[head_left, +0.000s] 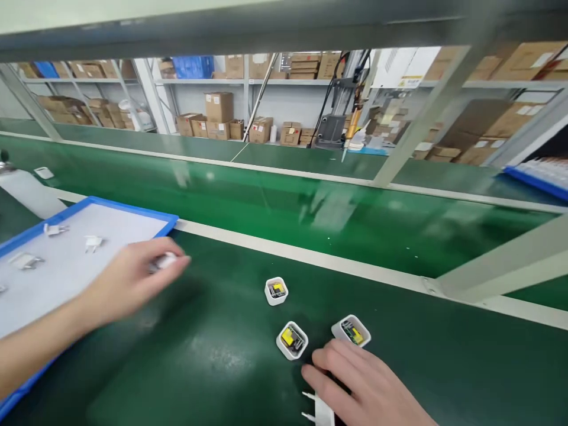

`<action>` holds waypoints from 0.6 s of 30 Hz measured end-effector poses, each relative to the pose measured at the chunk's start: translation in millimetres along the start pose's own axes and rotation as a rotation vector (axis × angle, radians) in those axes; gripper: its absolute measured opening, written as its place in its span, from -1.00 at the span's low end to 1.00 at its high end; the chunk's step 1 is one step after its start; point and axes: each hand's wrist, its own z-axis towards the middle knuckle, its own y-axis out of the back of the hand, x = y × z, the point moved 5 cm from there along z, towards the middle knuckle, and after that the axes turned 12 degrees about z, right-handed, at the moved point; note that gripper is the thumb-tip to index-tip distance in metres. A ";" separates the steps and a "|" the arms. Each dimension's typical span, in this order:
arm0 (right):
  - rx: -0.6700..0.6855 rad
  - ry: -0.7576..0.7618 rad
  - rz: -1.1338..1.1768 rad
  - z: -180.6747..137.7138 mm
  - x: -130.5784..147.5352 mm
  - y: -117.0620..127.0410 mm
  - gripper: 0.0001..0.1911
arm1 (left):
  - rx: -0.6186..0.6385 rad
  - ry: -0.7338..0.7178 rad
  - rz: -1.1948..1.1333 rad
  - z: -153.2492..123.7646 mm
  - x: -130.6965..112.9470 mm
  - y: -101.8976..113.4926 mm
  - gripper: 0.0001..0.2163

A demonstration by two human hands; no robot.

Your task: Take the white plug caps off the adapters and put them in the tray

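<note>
My left hand (133, 278) is closed around a small white plug piece (165, 260), held above the table near the right edge of the tray; the fingers partly hide it. My right hand (355, 378) is curled low over the table, against a white plug (325, 411) whose two pins point left. The fingers and the lower frame edge hide much of that plug. Close to the right hand stand three open white charger housings (291, 341), (276, 291), (351, 331), with yellow and black electronic parts visible inside.
A blue-rimmed tray (171, 222) at left bears several white plug pieces (93, 242). A white bottle (31, 192) lies beyond it. A pale rail (288, 254) and an upright post (497, 260) bound the green table. Behind are a bench, a dispensing machine (352, 121) and boxes on shelves.
</note>
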 end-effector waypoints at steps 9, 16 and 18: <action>-0.471 -0.302 -0.001 -30.6 -48.4 36.8 -0.83 | 0.599 -0.312 -0.671 31.0 -232.3 -107.6 -0.64; -0.556 -0.435 0.222 -38.4 -85.3 32.2 -0.87 | 0.672 -0.370 -0.373 43.7 -250.4 -120.3 -0.41; -0.536 -0.420 0.285 -38.7 -86.5 29.0 -0.78 | 0.707 -0.413 -0.318 43.4 -248.9 -118.0 -0.42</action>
